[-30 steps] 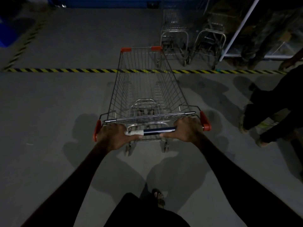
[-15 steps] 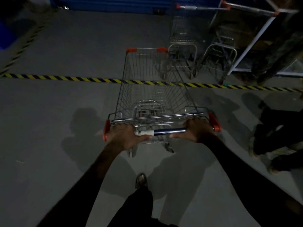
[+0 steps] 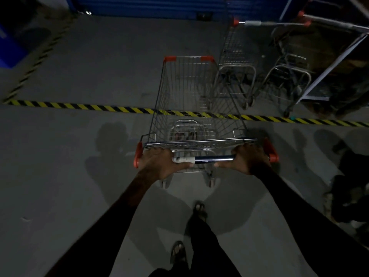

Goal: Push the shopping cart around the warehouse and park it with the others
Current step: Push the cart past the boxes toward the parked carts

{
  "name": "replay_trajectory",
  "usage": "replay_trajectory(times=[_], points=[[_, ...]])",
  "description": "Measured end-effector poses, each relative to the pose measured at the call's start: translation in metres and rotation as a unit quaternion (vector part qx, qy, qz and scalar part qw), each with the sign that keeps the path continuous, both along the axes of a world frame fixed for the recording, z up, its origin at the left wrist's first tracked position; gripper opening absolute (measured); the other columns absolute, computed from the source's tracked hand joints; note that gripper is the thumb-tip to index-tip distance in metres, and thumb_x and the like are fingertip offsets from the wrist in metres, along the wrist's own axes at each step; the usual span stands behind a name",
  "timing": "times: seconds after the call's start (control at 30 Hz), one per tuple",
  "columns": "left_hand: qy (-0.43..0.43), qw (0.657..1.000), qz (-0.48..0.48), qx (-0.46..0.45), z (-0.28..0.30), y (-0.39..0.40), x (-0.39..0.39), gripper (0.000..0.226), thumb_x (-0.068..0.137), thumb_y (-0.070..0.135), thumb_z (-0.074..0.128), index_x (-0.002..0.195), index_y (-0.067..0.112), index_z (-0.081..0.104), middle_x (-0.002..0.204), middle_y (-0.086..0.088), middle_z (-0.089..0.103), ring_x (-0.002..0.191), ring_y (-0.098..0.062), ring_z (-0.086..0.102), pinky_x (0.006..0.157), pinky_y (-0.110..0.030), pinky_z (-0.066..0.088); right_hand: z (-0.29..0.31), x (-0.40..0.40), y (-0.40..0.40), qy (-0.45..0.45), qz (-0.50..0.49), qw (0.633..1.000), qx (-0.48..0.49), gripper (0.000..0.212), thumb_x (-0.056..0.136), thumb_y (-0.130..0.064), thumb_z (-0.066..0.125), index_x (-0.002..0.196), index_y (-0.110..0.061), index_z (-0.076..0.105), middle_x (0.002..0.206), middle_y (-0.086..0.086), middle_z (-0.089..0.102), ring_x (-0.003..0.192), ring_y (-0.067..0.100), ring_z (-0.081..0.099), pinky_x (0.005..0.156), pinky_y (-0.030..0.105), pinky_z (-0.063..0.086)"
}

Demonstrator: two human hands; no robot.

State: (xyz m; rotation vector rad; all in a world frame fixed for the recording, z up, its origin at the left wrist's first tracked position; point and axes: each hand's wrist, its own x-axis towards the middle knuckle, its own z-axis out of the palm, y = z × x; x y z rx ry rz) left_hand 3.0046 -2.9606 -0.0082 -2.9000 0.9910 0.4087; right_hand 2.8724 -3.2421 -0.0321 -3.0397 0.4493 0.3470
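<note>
Wire shopping cart (image 3: 196, 108) found nose over the striped floor line (image 3: 79, 106), just left of the parked carts (image 3: 237, 62). Left hand (image 3: 157, 163) and right hand (image 3: 248, 158) noted curled around the handle bar (image 3: 211, 158). Judged best steered gently right, kept straight and slow for nesting.

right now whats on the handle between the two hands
In the head view, between the left hand and the right hand runs the cart's handle bar: a white taped wrap by the left hand, then bare dark bar.

Dark trousers (image 3: 207, 248), open sandals (image 3: 178, 251).
</note>
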Motion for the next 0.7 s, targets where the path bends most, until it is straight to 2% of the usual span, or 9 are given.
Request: replay_trajectory(times=[0.13,0.23,0.27,0.3,0.33,0.4,0.47,0.6,0.7], points=[[0.006,1.000,0.001,-0.020,-0.004,-0.040,0.058,0.093,0.066,0.110,0.034,0.068,0.023,0.066,0.075,0.008,0.070,0.084,-0.012,0.069,0.092,-0.036,0.050,-0.008,0.061,-0.042,0.002,-0.004,1.000,-0.014,0.106,0.039,-0.119,0.007,0.069,-0.029,0.055,0.102,0.000,0.076,0.103,0.026,0.070,0.094,0.043,0.049],[0.028,0.999,0.010,-0.040,-0.010,-0.070,0.105,0.092,0.061,0.112,0.033,0.062,0.024,0.059,0.075,0.007,0.070,0.084,-0.014,0.071,0.088,-0.035,0.054,-0.009,0.104,-0.073,-0.015,-0.012,1.000,-0.009,0.109,0.036,-0.119,0.006,0.065,-0.027,0.055,0.090,-0.001,0.075,0.094,0.025,0.071,0.087,0.038,0.049],[0.032,0.999,0.013,-0.042,-0.010,-0.081,0.121,0.092,0.060,0.113,0.030,0.060,0.026,0.056,0.077,0.007,0.071,0.085,-0.015,0.071,0.091,-0.036,0.053,-0.007,0.119,-0.082,-0.020,-0.022,1.000,-0.002,0.110,0.036,-0.119,0.009,0.065,-0.026,0.058,0.081,-0.003,0.072,0.090,0.024,0.071,0.084,0.036,0.049],[0.025,0.999,0.016,-0.030,-0.010,-0.092,0.136,0.093,0.057,0.115,0.025,0.060,0.028,0.055,0.082,0.009,0.073,0.089,-0.014,0.070,0.101,-0.040,0.048,-0.005,0.133,-0.091,-0.019,-0.031,0.999,0.003,0.111,0.037,-0.119,0.013,0.067,-0.025,0.063,0.075,-0.004,0.069,0.086,0.023,0.071,0.081,0.035,0.049],[0.016,1.000,0.021,-0.010,-0.008,-0.099,0.151,0.095,0.054,0.117,0.020,0.062,0.030,0.058,0.087,0.012,0.074,0.095,-0.013,0.069,0.113,-0.047,0.037,-0.003,0.147,-0.099,-0.013,-0.034,0.999,0.005,0.112,0.039,-0.119,0.016,0.070,-0.026,0.068,0.074,-0.005,0.069,0.085,0.022,0.071,0.080,0.035,0.049],[-0.002,1.000,0.026,0.016,-0.003,-0.114,0.179,0.100,0.052,0.118,0.014,0.070,0.035,0.067,0.097,0.018,0.075,0.108,-0.011,0.067,0.121,-0.054,0.019,-0.001,0.177,-0.112,0.001,-0.029,1.000,0.007,0.113,0.042,-0.119,0.020,0.080,-0.028,0.074,0.085,-0.004,0.075,0.089,0.022,0.071,0.083,0.037,0.048],[-0.010,1.000,0.022,0.019,-0.003,-0.128,0.208,0.101,0.057,0.116,0.018,0.075,0.032,0.070,0.099,0.017,0.075,0.112,-0.011,0.068,0.121,-0.052,0.022,0.001,0.206,-0.126,0.000,-0.025,1.000,0.004,0.112,0.043,-0.118,0.019,0.080,-0.027,0.073,0.083,-0.005,0.073,0.088,0.022,0.071,0.078,0.037,0.045],[-0.010,1.000,0.020,0.017,-0.005,-0.156,0.263,0.096,0.058,0.115,0.021,0.071,0.033,0.069,0.099,0.017,0.075,0.113,-0.011,0.067,0.122,-0.052,0.020,0.004,0.258,-0.150,-0.002,-0.029,0.999,0.017,0.104,0.048,-0.117,0.024,0.066,-0.023,0.065,0.060,-0.010,0.055,0.066,0.017,0.062,0.063,0.030,0.040],[-0.018,1.000,0.022,-0.012,-0.009,-0.171,0.315,0.091,0.055,0.117,0.020,0.058,0.036,0.060,0.078,0.019,0.065,0.105,-0.011,0.068,0.123,-0.054,0.024,0.006,0.304,-0.165,0.000,-0.030,0.999,0.030,0.102,0.052,-0.116,0.027,0.061,-0.021,0.062,0.057,-0.009,0.054,0.058,0.013,0.054,0.063,0.030,0.042]])
